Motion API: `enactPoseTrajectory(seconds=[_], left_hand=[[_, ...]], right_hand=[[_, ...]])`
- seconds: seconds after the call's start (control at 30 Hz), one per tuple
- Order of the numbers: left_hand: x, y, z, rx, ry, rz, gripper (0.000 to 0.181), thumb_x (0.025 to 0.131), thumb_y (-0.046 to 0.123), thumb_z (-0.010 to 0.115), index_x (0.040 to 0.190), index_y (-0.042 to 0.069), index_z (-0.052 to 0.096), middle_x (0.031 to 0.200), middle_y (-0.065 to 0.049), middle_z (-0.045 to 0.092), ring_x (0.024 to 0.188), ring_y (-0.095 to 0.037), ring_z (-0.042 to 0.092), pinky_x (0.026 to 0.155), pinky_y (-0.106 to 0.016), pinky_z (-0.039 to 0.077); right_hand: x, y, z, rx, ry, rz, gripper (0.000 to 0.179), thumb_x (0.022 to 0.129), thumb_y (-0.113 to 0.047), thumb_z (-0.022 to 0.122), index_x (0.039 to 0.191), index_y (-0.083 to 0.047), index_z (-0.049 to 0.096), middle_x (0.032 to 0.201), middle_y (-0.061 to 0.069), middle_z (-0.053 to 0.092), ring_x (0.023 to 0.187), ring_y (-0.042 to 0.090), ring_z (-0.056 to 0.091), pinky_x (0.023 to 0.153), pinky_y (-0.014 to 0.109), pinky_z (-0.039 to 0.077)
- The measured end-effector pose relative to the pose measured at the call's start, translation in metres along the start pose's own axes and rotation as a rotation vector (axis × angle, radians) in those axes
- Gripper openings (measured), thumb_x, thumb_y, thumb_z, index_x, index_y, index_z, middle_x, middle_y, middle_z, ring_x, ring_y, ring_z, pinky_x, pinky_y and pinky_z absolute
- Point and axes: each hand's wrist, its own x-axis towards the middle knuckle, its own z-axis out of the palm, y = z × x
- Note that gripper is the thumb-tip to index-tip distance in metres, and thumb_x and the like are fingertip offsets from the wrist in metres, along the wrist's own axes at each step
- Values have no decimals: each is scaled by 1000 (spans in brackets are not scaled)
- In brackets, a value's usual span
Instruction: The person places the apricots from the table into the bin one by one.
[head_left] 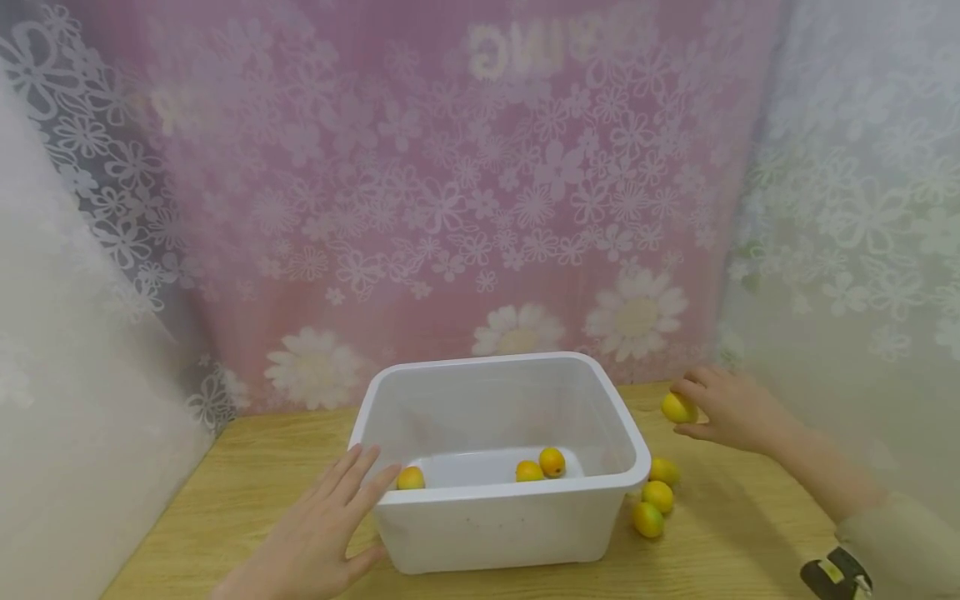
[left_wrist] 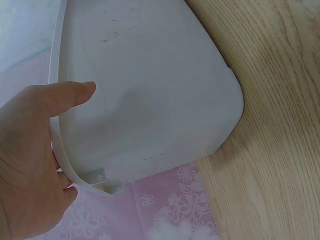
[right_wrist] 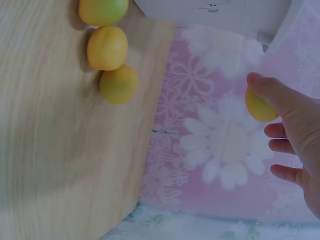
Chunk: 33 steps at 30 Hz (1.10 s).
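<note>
My right hand (head_left: 738,412) pinches a small roundish yellow fruit (head_left: 678,407) between thumb and fingers, to the right of a white plastic tub (head_left: 487,529). The right wrist view shows the thumb across this fruit (right_wrist: 260,110), held up above the table. My left hand (head_left: 311,525) is at the tub's front left corner, its fingers spread and fairly straight by the rim. In the left wrist view its thumb (left_wrist: 75,95) lies over the outer wall of the tub (left_wrist: 140,80). Inside the tub, an orange-yellow fruit (head_left: 411,478) lies left and two more (head_left: 552,462) right of centre.
Beside the tub's right wall, three yellow fruits stand in a row on the wooden table (head_left: 720,533); the nearest fruit (head_left: 648,519) has a green patch. A pink flowered curtain (head_left: 450,208) hangs behind, with pale sheets at both sides. A dark strap (head_left: 836,575) shows near my right sleeve.
</note>
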Motion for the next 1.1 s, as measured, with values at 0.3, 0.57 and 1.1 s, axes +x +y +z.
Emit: enactPoseTrajectory(seconds=[0.3, 0.57, 1.1], left_hand=[[0, 0, -1, -15, -39, -30, 87, 79, 45, 69, 149, 20, 23, 150, -15, 28, 135, -36, 31, 115, -27, -1], [1, 2, -3, -40, -67, -48, 85, 78, 39, 71, 148, 17, 28, 150, -16, 28, 136, -36, 29, 116, -34, 7], [1, 3, -4, -54, -85, -72, 84, 78, 39, 72, 148, 18, 29, 151, -16, 28, 136, -34, 29, 115, -30, 8]], right_hand=[[27, 8, -15, -7, 51, -69, 46, 66, -34, 83, 98, -7, 63, 88, 6, 57, 78, 25, 54, 66, 45, 49], [45, 15, -22, -66, 158, -155, 48, 61, -35, 85, 95, -8, 64, 87, 7, 58, 76, 25, 55, 61, 40, 51], [78, 2, -40, -66, 54, -113, 42, 73, -36, 78, 102, -8, 64, 93, 8, 58, 84, 27, 56, 69, 42, 50]])
